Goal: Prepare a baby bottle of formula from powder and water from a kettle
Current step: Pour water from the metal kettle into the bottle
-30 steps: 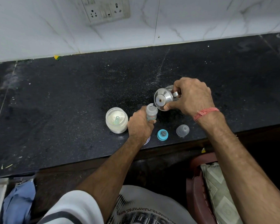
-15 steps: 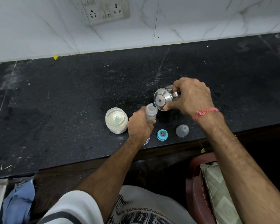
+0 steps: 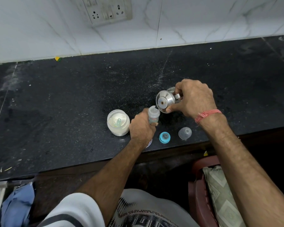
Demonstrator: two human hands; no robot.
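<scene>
My left hand [image 3: 142, 128] grips a small clear baby bottle [image 3: 153, 114], upright on the black counter [image 3: 64, 112], its mouth uncovered. My right hand [image 3: 193, 99] holds a small steel vessel [image 3: 165, 101] tipped sideways, its rim right over the bottle's mouth. An open jar of white formula powder [image 3: 118, 122] with a pale green scoop in it stands just left of my left hand. The blue teat ring [image 3: 164, 137] and the clear bottle cap [image 3: 184, 133] lie near the counter's front edge.
A white tiled wall with a socket panel [image 3: 107, 9] backs the counter. A flat round lid [image 3: 149, 142] peeks out under my left wrist. Below the counter edge, a maroon chair with a patterned cushion [image 3: 219, 194] stands at the right.
Almost nothing differs; both hands keep their hold, with the steel vessel staying tipped over the bottle's mouth.
</scene>
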